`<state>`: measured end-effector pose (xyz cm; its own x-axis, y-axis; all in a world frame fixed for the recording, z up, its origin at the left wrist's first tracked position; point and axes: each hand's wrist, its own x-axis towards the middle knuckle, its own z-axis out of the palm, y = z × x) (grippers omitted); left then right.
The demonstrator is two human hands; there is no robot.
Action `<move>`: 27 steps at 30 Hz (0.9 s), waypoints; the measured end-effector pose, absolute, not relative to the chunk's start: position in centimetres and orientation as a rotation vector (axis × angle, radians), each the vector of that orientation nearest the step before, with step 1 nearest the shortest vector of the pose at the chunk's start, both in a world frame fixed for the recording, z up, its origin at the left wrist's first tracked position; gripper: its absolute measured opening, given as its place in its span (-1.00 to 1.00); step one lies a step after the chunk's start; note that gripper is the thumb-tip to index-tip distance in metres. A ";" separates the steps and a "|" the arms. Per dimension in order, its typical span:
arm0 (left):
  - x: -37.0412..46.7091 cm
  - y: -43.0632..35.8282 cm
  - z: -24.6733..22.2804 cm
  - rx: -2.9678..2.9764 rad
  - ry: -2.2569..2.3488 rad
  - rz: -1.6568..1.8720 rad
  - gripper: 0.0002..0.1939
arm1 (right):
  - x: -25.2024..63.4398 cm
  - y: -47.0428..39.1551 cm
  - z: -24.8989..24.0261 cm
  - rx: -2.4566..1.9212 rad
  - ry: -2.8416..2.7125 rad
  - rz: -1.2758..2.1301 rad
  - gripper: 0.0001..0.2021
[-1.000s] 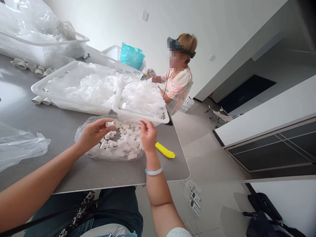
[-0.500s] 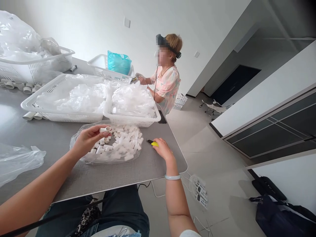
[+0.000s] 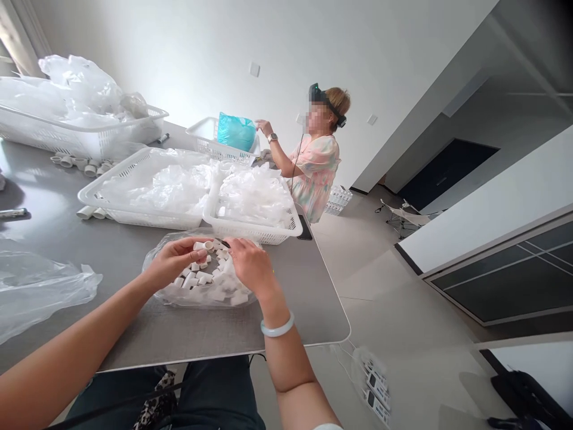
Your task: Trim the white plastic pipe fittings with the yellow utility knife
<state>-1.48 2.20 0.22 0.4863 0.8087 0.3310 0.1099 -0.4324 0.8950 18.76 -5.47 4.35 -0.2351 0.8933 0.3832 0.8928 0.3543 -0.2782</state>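
One grey table (image 3: 308, 304) runs out in front of me, with a co-worker (image 3: 316, 170) at its far side. White baskets heaped with clear plastic fill its far part: a big basket (image 3: 107, 142) at the left, a long basket (image 3: 147, 218) in the middle, a small basket (image 3: 253, 232) at the right. Nearer to me lies a clear plastic bag (image 3: 183, 297), loose white pipe fittings (image 3: 191, 280) in it. Over this bag my two hands nearly meet. My right hand (image 3: 249, 266), with a pale bangle (image 3: 277, 325) on its wrist, is curled around a cutter (image 3: 222, 242) — only a dark tip and a speck of yellow show. My left hand (image 3: 172, 261) pinches a single fitting (image 3: 203, 246) between thumb and fingers, open end turned toward the tip. They are close together — whether they touch, I cannot tell.
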 end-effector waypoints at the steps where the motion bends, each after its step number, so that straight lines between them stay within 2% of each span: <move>1: -1.5 2.1 0.4 1.792 0.755 0.982 -0.63 | 18.5 -5.3 3.8 -1.547 -2.131 -0.021 -0.70; 10: -1.7 1.8 0.4 1.572 0.676 0.816 -0.64 | 17.9 -5.2 0.7 -1.563 -2.063 -0.006 -0.76; 16: -1.5 1.6 0.8 1.652 0.710 0.861 -0.65 | 17.8 -5.3 0.6 -1.502 -2.058 -0.047 -0.67; 22: -1.1 1.6 0.4 1.604 0.571 0.841 -0.78 | 17.4 -5.4 0.2 -1.533 -2.047 -0.125 -0.60; 27: -1.4 1.5 0.2 1.623 0.474 0.780 -0.72 | 17.2 -5.3 0.0 -1.606 -2.010 -0.276 -0.60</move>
